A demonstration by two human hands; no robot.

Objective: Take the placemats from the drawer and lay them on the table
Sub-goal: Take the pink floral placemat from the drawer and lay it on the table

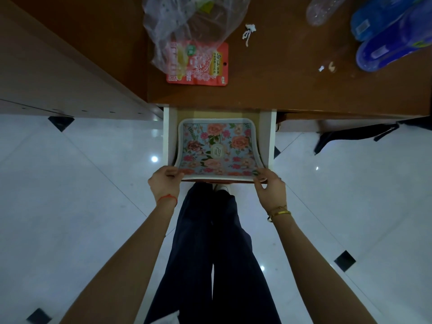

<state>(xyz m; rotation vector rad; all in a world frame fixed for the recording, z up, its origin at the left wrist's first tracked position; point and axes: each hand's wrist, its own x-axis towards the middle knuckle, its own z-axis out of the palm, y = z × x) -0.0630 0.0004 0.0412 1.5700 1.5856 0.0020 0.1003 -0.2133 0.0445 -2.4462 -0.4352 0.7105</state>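
A floral placemat (217,148) with a pale blue ground, pink and orange roses and a white border lies in the open white drawer (272,136) under the brown table (280,78). My left hand (164,182) pinches the placemat's near left corner. My right hand (271,189) pinches its near right corner. The near edge is lifted slightly over the drawer front. Whether more placemats lie beneath it is hidden.
On the table lie a red snack packet (205,66) under a clear plastic bag (187,26), a clear bottle (325,9), blue plastic items (392,36) at the right and paper scraps (249,33). A black bag strap (355,135) hangs at the right. The floor is white tile.
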